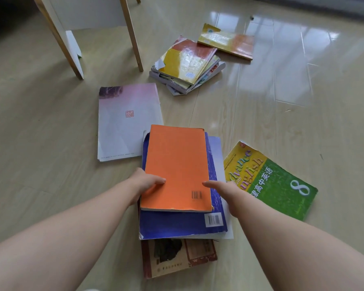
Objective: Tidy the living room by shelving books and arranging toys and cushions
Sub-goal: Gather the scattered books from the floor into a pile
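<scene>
hands [144, 182] either side of orange book [177, 164]

Matt paper covers the orange book [177, 164]; the floor [282, 127] is smooth and glossy.

Only one view is given, worn on the head: the floor [261, 122] is looked down on steeply, with the orange book [177, 164] caught close at centre frame

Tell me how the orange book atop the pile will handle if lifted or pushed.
The orange book looks like a thickish paperback lying flat: probably fairly stiff, with slight flex. Its smooth cover lies askew on the blue book, so a push would likely slide it off. Flat, it won't roll.
</scene>
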The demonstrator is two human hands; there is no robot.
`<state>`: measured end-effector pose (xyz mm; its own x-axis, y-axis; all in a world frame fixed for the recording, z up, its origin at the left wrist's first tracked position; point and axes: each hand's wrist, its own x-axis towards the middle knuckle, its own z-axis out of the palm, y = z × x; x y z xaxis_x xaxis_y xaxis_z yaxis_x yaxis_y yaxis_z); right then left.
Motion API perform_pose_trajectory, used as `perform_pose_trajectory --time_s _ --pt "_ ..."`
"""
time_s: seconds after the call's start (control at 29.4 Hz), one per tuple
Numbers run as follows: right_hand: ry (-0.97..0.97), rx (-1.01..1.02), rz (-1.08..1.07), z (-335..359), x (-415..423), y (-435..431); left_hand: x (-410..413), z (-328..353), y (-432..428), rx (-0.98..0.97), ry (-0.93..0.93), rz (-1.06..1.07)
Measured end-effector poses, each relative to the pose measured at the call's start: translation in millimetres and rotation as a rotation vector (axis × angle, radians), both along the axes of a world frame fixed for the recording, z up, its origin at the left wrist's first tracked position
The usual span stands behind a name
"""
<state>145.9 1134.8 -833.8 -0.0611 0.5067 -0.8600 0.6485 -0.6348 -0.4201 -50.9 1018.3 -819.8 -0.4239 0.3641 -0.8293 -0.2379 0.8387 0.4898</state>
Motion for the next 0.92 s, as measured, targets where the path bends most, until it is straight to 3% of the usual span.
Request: perform_pose_trajectory --time_s 0.2,0.37,0.48,0.58,0.65,0.71,0.92 --pt "0.109 -0.143 -0.067 2.9 0.8 -13.2 0.7 11.8 2.3 0.113 0.075 0.164" --pt "0.119 -0.060 -0.133 4.3 6.0 -8.3 -1.4 25.4 4.4 0.062 -0.216 0.168" --pt "0.051 0.115 -0.136 4.0 9.8 -1.3 1.4 21.4 4.2 0.131 -0.267 0.146" --pt "-0.145 0.202 0.138 7.2 14.0 -2.3 11.5 14.5 9.6 0.227 -0.248 0.153" --pt "-0.345 0.304 0.439 7.8 23.4 0.0 18.9 10.5 18.7 0.259 -0.162 0.177" --pt "-0.483 0.382 0.607 11.3 33.4 4.4 22.2 6.8 28.8 0.244 -0.075 0.226" --pt "-0.518 0.238 0.652 7.4 53.2 3.9 20.7 -8.5 40.1 0.044 0.187 0.099"
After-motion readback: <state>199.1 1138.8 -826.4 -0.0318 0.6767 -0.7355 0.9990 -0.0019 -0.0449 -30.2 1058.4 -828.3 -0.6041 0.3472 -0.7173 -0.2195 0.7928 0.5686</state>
